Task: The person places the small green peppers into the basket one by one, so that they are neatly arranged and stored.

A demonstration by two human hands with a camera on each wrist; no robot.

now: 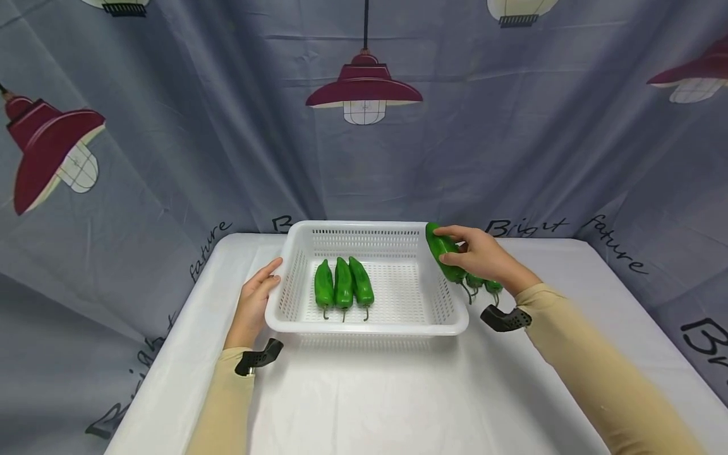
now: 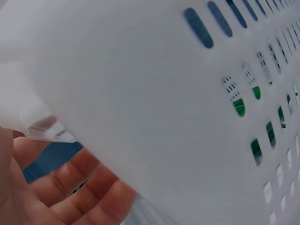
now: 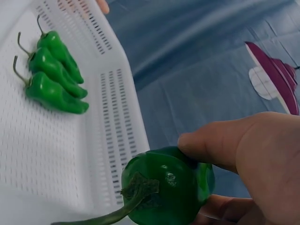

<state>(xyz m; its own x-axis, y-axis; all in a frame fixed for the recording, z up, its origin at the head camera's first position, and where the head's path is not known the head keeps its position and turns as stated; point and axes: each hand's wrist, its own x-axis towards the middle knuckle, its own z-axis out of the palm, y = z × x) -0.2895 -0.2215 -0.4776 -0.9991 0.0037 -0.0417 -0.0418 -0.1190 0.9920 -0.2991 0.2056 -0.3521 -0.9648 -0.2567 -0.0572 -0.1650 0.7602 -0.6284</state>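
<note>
Three green peppers point(image 1: 344, 284) lie side by side on the left part of a white slotted plastic basket point(image 1: 398, 329), stems toward me. At the basket's left rim is my left hand point(image 1: 254, 302); in the left wrist view its curled fingers point(image 2: 84, 180) meet the rim and the tips are partly hidden. Over the right rim, my right hand point(image 1: 483, 256) pinches another green pepper point(image 1: 442, 253) between thumb and fingers. That pepper point(image 3: 161, 187) hangs tilted with its stem down. More green peppers point(image 1: 493, 288) are partly hidden below the right hand.
A white cloth point(image 1: 364, 392) covers the table under the basket. Behind it hangs a grey-blue curtain point(image 1: 364, 170) printed with lamps and lettering. Black wrist cameras point(image 1: 258, 357) are on both forearms.
</note>
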